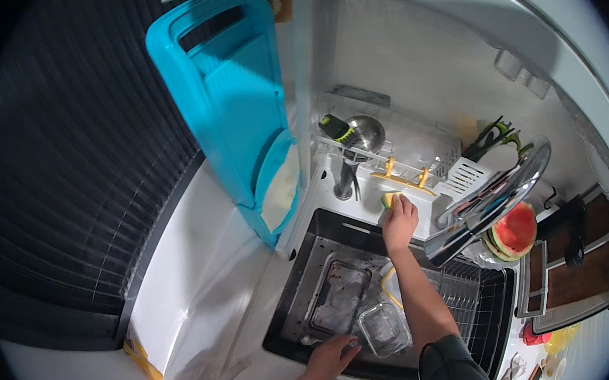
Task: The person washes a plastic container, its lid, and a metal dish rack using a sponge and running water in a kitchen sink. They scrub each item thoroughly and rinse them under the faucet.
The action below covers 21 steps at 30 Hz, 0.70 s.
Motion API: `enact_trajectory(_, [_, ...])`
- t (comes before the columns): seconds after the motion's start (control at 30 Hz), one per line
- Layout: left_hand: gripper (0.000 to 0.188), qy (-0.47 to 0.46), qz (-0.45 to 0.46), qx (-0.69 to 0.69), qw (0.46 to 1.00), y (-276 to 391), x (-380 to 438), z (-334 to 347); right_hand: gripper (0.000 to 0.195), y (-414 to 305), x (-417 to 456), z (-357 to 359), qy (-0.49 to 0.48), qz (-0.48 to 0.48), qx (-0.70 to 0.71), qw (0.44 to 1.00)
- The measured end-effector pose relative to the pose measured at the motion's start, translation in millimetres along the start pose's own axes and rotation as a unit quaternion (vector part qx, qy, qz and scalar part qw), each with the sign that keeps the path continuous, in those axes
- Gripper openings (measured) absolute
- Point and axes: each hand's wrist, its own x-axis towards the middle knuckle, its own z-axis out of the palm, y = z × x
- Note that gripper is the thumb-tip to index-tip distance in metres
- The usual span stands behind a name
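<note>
My right hand [401, 224] grips a yellow and green sponge [392, 199] over the white ledge behind the sink, below a white wire rack. Over the near rim of the dark sink [311, 256] is my left hand [333, 356], fingers spread and holding nothing. A clear glass food container [384, 331] lies in the sink to the right of my left hand. Beyond it, a container or lid with a yellow edge [390, 287] is partly hidden by my right forearm. A dark rectangular tray [339, 296] with wet specks lies in the sink's left part.
The faucet [344, 182] stands behind the sink. A turquoise cutting board [242, 96] leans at the left. At the right are a glass pot lid [505, 196], cut watermelon [515, 229], a black wire basket [471, 297] and brown boards [586, 277]. A brush [337, 128] and steel bowl [368, 133] sit on the rack.
</note>
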Motion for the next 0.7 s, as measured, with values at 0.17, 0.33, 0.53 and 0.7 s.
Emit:
enact_trajectory(0.17, [0.031,0.001,-0.003,-0.024,1.000,-16,-3,6,0.042,-79,-22,-3,-0.110,-0.152,0.115,0.975])
enact_trajectory(0.33, [0.028,0.027,-0.004,-0.065,0.997,-26,-10,10,0.044,-131,26,30,-0.093,-0.121,0.068,0.986])
enact_trajectory(0.53, [0.024,0.034,0.021,-0.064,0.997,-16,-9,8,0.034,-129,33,58,-0.196,-0.080,-0.049,0.976])
enact_trajectory(0.7, [0.022,0.032,-0.038,-0.102,0.994,-11,-5,-5,0.026,-103,-19,4,-0.249,-0.173,0.199,0.932])
